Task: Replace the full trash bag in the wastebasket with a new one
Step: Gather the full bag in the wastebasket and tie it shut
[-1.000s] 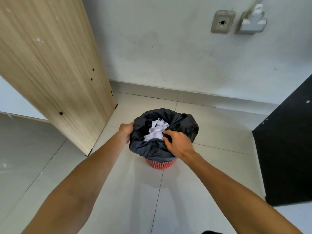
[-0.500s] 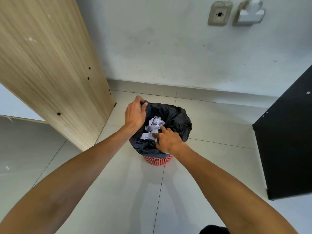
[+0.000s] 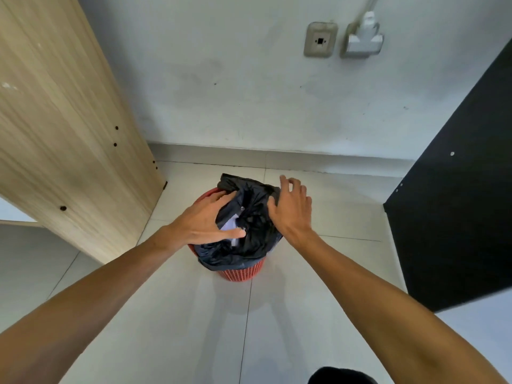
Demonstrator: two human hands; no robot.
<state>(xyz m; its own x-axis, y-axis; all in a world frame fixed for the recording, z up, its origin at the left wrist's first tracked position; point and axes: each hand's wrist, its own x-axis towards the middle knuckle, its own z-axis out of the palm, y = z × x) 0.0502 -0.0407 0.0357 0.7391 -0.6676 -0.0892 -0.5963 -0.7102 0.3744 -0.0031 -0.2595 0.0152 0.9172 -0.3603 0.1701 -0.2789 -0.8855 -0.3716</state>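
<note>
A red mesh wastebasket point(image 3: 241, 273) stands on the tiled floor near the wall. Inside it is a black trash bag point(image 3: 256, 217) with crumpled white paper point(image 3: 229, 226) showing in its mouth. The bag's top is bunched inward, and the basket's red rim is bare at the far left. My left hand point(image 3: 203, 220) lies against the bag's left side with straight fingers, its thumb across the paper. My right hand point(image 3: 291, 209) rests on the bag's right side, fingers spread and loosely bent, thumb touching the plastic.
A tall light wooden panel point(image 3: 69, 134) stands close on the left. A black panel point(image 3: 457, 217) stands on the right. The white wall behind carries a socket plate point(image 3: 320, 40) and a plugged adapter point(image 3: 363, 41). Pale floor tiles lie in front of the basket.
The bag's mouth has been drawn in from the basket's rim. My left hand came back from the far rim to the left side; my right hand shifted from the near edge to the right side.
</note>
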